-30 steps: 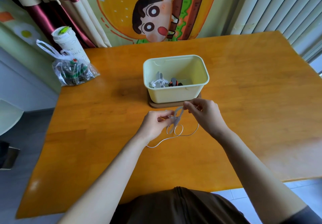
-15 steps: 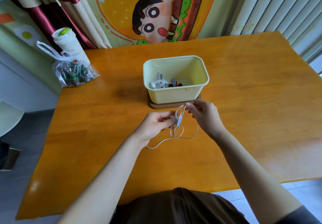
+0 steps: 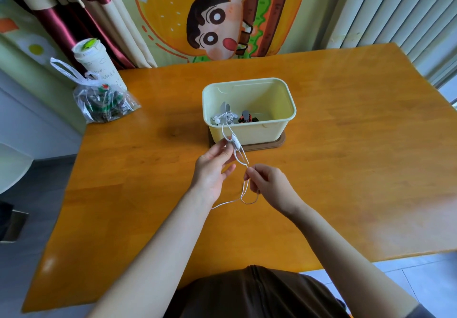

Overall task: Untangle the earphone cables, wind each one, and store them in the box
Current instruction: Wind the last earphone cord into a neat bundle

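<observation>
A thin white earphone cable (image 3: 241, 157) is stretched between my two hands just in front of the pale yellow box (image 3: 277, 133). My left hand (image 3: 214, 167) pinches the cable at its inline remote, close to the box's front wall. My right hand (image 3: 268, 184) pinches the cable lower down, and loose loops hang from it onto the table. Inside the box lie a wound white earphone (image 3: 222, 118) and a dark orange-and-black bundle (image 3: 247, 119).
The box stands on a brown base (image 3: 272, 146) on an orange wooden table (image 3: 358, 157). A clear plastic bag (image 3: 103, 102) and a white cup (image 3: 94, 63) sit at the table's far left corner. Curtains hang behind the table.
My hands have pulled apart: the left one rose toward the box with the remote, the right one dropped toward me, drawing the cable taut between them.
</observation>
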